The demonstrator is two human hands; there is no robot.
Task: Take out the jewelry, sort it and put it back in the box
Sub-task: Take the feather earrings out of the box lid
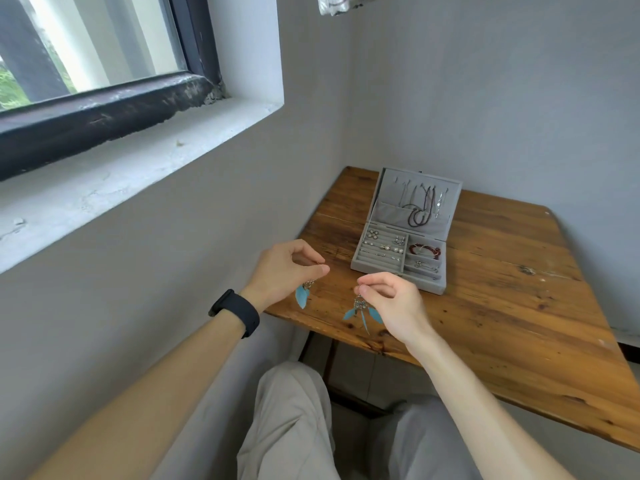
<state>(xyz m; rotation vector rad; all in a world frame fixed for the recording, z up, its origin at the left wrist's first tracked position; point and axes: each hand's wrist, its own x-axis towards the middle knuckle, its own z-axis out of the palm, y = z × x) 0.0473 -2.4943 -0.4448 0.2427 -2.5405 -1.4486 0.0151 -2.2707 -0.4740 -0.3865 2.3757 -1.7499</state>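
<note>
Just in front of the open grey jewelry box (398, 268), above the near left corner of the wooden table (502, 306), two blue feather earrings hang from the person's fingers. The left hand (280, 271) pinches the hook of the left earring (303, 294) between thumb and forefinger; only one feather of it shows clearly below the palm, the rest being hidden by the hand. The right hand (391, 303) pinches the right earring (362, 310) the same way, and its small round pendant and three feathers dangle free, well clear of the table. The two hands are near each other but apart.

Behind them, the box stands on the table with its lid (417, 199) upright. Necklaces (420, 209) hang from hooks inside the lid, their lower ends falling to a pocket across its bottom. In the base, the left compartment is a ring-roll section holding several small earrings and studs (384, 244); to its right, the rear compartment holds a red bead bracelet (424, 250), and the one in front of it holds small silvery pieces too small to tell.

A dark wristband (237, 311) sits on the left wrist. To the left of the box, beyond the table's edge, a grey wall rises to a window (86, 57) with a dark frame and a pale sill.
</note>
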